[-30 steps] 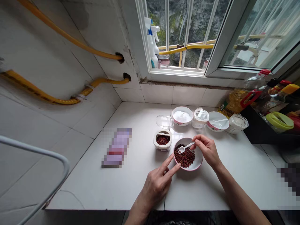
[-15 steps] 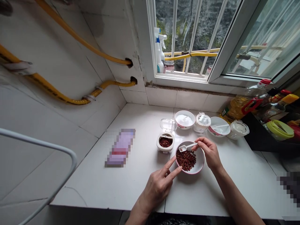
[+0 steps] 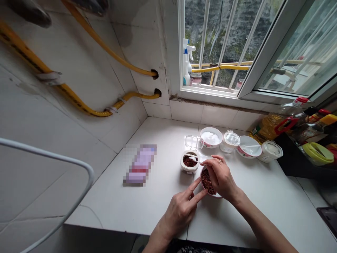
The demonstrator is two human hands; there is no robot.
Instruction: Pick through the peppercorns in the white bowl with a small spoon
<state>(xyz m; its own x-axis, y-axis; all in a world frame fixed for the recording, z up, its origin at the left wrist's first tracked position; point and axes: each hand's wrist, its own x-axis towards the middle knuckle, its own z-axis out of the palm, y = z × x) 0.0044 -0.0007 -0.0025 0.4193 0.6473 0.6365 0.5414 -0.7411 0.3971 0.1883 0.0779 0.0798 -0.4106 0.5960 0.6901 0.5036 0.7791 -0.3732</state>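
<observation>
My right hand pinches the handle of a small white measuring spoon. The spoon's bowl is at the mouth of a square-sided white seasoning jar, whose clear lid stands open and which holds dark red-brown grains that look like Sichuan peppercorns. Directly in front of the jar is a pink-rimmed white bowl with more of these grains, partly covered by my right hand. Two spread fingers of my left hand touch the bowl's left rim, while its other fingers are mostly hidden.
Behind stand a bowl of white grains, a lidded jar, a bowl with a white spoon and another jar. Oil and sauce bottles crowd the right. A blurred purple packet lies left.
My right hand has carried the measuring spoon left from above the bowl to the seasoning jar's mouth. My left hand keeps its fingers at the bowl's rim. The view has shifted slightly.
</observation>
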